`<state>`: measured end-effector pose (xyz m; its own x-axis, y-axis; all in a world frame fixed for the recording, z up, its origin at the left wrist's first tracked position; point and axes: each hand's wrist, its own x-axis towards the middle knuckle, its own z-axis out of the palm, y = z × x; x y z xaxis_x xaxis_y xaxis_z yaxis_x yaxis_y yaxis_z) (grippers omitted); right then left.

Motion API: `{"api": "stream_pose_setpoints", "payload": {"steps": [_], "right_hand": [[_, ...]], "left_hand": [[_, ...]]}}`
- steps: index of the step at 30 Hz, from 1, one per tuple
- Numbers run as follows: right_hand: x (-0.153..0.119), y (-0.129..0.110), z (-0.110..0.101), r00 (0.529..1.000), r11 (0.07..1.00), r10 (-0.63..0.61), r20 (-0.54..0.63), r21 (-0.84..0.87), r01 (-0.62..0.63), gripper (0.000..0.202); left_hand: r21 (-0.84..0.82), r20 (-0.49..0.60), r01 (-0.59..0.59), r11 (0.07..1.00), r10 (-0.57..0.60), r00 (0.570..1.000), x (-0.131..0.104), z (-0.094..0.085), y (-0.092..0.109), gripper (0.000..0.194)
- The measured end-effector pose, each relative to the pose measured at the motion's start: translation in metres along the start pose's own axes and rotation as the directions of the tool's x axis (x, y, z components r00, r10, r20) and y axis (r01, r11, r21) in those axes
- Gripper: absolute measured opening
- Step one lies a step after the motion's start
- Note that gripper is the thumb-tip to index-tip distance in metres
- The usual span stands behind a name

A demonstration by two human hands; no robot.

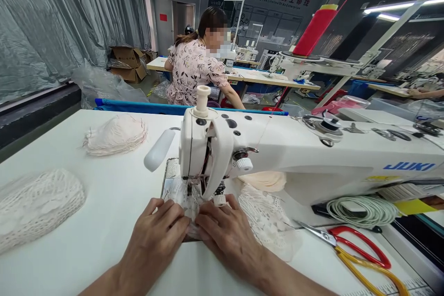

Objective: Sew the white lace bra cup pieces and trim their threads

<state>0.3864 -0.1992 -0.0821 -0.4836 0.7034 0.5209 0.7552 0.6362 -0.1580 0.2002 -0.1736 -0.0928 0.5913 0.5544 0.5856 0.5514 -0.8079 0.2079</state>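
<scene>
A white JUKI sewing machine (277, 141) stands in front of me, its needle and presser foot over a piece of white lace fabric (178, 193). My left hand (157, 226) grips the near left edge of that lace with curled fingers. On the other side, close under the machine head, my right hand (225, 229) has its fingers bent and pressed on the same fabric. The hands nearly meet just in front of the presser foot. More white lace (262, 210) lies to the right of my right hand, with a cream cup-shaped piece (265, 180) behind it.
Scissors with red and yellow handles (347, 245) lie at right, near a coil of pale green cord (362, 210). Stacked pale cups (116, 135) and a lace pile (41, 206) sit on the left. A red thread cone (315, 31) stands above; a co-worker (199, 64) sits beyond.
</scene>
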Motion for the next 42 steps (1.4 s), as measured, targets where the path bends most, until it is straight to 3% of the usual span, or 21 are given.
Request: {"api": "stream_pose_setpoints", "payload": {"steps": [5,12,21,29,35,42], "right_hand": [[0.002,-0.001,-0.001,1.000,1.000,0.002,-0.020,-0.010,-0.002,0.015],[0.000,0.000,-0.002,1.000,0.999,-0.014,-0.025,-0.029,0.013,0.016],[-0.001,0.001,-0.004,0.998,0.998,-0.056,0.020,-0.002,0.056,0.013],[-0.001,0.002,-0.005,0.992,0.994,-0.113,0.056,0.000,0.113,0.017],[-0.003,0.004,-0.005,0.990,0.992,-0.124,0.073,0.015,0.123,0.017],[-0.004,0.010,0.008,0.997,0.998,-0.064,-0.054,-0.013,0.063,0.058]], "left_hand": [[0.020,0.046,-0.004,1.000,0.003,0.999,-0.002,0.001,0.001,0.036],[0.100,-0.034,-0.079,0.992,0.083,0.996,0.001,-0.004,0.002,0.036],[0.173,-0.048,-0.147,0.974,0.158,0.986,-0.005,-0.001,-0.001,0.030],[0.231,-0.016,-0.153,0.961,0.161,0.987,-0.002,-0.004,0.001,0.030],[0.221,0.047,-0.139,0.965,0.132,0.990,-0.012,0.003,-0.003,0.031],[0.183,0.015,-0.105,0.978,0.104,0.994,-0.003,-0.002,-0.005,0.031]]}}
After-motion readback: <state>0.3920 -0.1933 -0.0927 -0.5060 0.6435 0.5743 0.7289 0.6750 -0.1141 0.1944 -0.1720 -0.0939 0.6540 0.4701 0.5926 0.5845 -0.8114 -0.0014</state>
